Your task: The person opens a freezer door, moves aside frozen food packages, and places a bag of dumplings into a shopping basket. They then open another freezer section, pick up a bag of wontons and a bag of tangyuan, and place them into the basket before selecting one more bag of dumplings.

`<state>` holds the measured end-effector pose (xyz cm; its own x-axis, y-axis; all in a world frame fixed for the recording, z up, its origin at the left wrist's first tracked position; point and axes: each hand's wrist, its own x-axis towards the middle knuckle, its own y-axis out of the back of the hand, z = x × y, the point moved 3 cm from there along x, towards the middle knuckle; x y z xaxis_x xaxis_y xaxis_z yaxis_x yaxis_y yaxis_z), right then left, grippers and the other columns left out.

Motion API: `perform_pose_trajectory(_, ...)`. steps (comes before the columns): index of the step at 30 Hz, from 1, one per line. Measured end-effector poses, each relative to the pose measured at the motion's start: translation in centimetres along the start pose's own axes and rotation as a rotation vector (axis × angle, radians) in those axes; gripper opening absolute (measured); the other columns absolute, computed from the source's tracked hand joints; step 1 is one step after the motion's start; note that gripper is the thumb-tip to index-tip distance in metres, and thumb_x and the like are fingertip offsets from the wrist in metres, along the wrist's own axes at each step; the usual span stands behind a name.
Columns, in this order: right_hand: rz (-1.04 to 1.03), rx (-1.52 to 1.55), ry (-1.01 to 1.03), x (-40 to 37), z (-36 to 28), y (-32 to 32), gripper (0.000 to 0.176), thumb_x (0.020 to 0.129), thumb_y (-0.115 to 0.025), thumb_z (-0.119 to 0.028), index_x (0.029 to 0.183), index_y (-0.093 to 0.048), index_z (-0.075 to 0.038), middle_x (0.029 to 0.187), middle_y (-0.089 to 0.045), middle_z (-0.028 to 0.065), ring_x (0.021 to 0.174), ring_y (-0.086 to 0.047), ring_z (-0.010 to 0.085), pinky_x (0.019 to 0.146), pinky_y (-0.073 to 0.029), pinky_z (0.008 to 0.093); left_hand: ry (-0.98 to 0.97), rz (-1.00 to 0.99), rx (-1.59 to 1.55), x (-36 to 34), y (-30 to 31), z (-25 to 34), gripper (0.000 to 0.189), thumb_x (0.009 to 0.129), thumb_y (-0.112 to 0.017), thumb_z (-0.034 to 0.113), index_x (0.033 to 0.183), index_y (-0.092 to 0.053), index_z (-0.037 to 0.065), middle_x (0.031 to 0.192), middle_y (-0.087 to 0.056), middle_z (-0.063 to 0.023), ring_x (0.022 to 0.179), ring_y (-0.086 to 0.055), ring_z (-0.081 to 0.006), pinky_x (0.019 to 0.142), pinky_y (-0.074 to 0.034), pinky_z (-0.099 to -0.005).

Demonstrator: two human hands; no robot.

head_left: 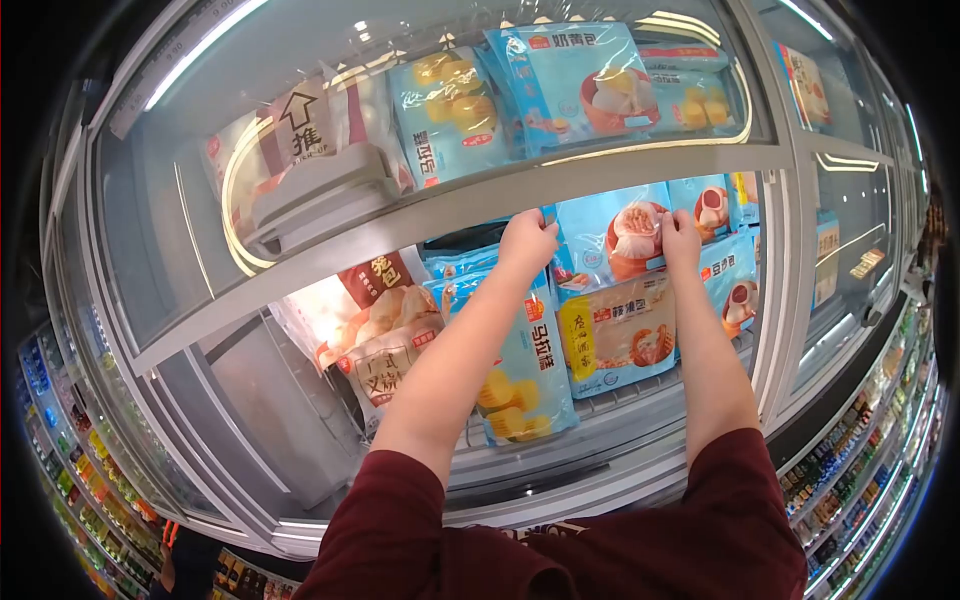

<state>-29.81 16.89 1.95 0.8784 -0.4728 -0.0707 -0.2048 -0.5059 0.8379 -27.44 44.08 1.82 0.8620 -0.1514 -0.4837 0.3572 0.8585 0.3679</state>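
At the centre right of the frame, a blue packet (610, 240) lies between the two hands, each at one of its sides, so neither is clearly the nearer. The left hand (529, 240) is curled at the packet's upper left edge, its fingers drawn in and seeming to pinch the film there. The right hand (681, 240) has its thumb and fingers pressed together on the right edge, the knuckles toward the upper right. From the left grip the packet lies to the right; from the right grip it lies to the left, with its lower part hanging below both. The packet's top reaches the rail (620, 170) of the glass cover, so which way its long axis runs is hard to tell; its printed face is turned to the camera. Just below it, a paler packet (620, 340) stands in the freezer, partly overlapped by it. The cake packet (522, 380) leans beside that one, at the lower left, near the left forearm, and a bean-bun packet (730, 275) sits at the right, beyond the right hand. Farther left in the frame is a brown-and-white packet (385, 325), apart from both hands.
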Motion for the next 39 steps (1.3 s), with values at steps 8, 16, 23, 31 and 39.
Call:
perform_pose_trajectory(8, -0.072, 0.503, -0.235, 1.4, 2.2, -1.3, 0.034, 0.081, -0.052, -0.032, 0.074, -0.054, 0.001, 0.066, -0.053, 0.0062, 0.062, -0.047, 0.0143, 0.058, -0.039, 0.0286, -0.101, 0.236, -0.036, -1.4, 0.6, -1.1, 0.021, 0.075, -0.056, 0.017, 0.071, -0.045, -0.001, 0.068, -0.052, -0.0149, 0.065, -0.051, -0.0283, 0.058, -0.039, -0.0373)
perform_pose_trajectory(16, -0.186, -0.035, -0.043, 2.2, 0.0, 0.9, 0.039, 0.079, -0.053, -0.037, 0.071, -0.051, 0.001, 0.067, -0.053, 0.0132, 0.065, -0.049, 0.0181, 0.061, -0.040, 0.0316, -0.180, 0.002, -0.233, -2.5, 1.0, 0.7, 0.019, 0.075, -0.056, 0.016, 0.072, -0.045, 0.000, 0.070, -0.048, -0.0140, 0.063, -0.047, -0.0264, 0.058, -0.038, -0.0351)
perform_pose_trajectory(23, 0.131, 0.285, 0.016, 0.8, -2.1, 1.8, 0.032, 0.086, -0.048, -0.026, 0.064, -0.045, -0.002, 0.061, -0.043, 0.0023, 0.061, -0.038, 0.0090, 0.057, -0.034, 0.0246, -0.447, 0.219, -0.174, -4.9, 0.5, 3.1, 0.019, 0.076, -0.055, 0.013, 0.069, -0.043, 0.000, 0.071, -0.047, -0.0139, 0.069, -0.047, -0.0302, 0.060, -0.037, -0.0356)
perform_pose_trajectory(31, 0.135, 0.471, 0.089, -0.1, -6.0, 0.3, 0.021, 0.085, -0.048, -0.020, 0.075, -0.049, -0.001, 0.066, -0.050, 0.0026, 0.063, -0.045, 0.0106, 0.059, -0.038, 0.0247, -0.494, 0.408, -0.237, -5.2, 2.7, 1.6, 0.016, 0.079, -0.054, 0.010, 0.072, -0.043, 0.000, 0.067, -0.046, -0.0127, 0.062, -0.045, -0.0271, 0.055, -0.037, -0.0341)
perform_pose_trajectory(39, 0.118, 0.490, 0.091, 0.1, -9.0, 2.5, 0.016, 0.085, -0.046, -0.016, 0.081, -0.047, -0.001, 0.070, -0.050, 0.0041, 0.063, -0.046, 0.0113, 0.057, -0.038, 0.0240, -0.523, 0.319, -0.247, -4.3, 2.9, 2.6, 0.019, 0.078, -0.054, 0.011, 0.071, -0.041, -0.001, 0.068, -0.046, -0.0153, 0.062, -0.046, -0.0304, 0.056, -0.038, -0.0360)
